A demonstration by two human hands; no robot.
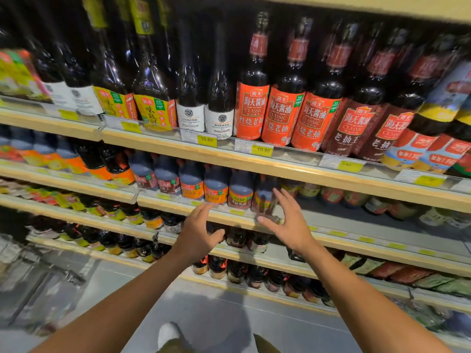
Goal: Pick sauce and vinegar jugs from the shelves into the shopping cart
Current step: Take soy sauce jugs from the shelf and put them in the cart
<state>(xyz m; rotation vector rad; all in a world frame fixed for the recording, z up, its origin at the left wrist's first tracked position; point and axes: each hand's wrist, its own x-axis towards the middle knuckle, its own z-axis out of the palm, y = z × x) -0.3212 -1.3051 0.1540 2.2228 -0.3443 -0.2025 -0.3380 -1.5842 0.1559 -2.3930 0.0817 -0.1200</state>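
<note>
The shelves [165, 143] are being seen as four long wooden levels, one under the other, and all are being filled with dark bottles. What looks like the shopping cart [38, 276] is being shown low on the left, but it is too blurred to be sure. On the top level, tall bottles [251, 108] are being stood up straight: three with bright orange labels are being counted, then two with dark red labels. On the second level, the jugs [216, 187] are being lined up in a row, each one upright with its long side going up and down. Six jugs are being counted just behind the hands; more are being lost in blur farther left.

The right hand [288, 222] is being held nearer. Its fingertips [275, 191] are being placed just in front of the last jug [263, 197], at the right end of the row and a little above the palm. The left hand [198, 233] is being held lower, in front of the shelf edge. Both hands are being held spread wide, with nothing in them. The last jug is probably being aimed at, so a reach up and forward is being called for.

Two yellow price tags [207, 140] are being read clearly
</note>
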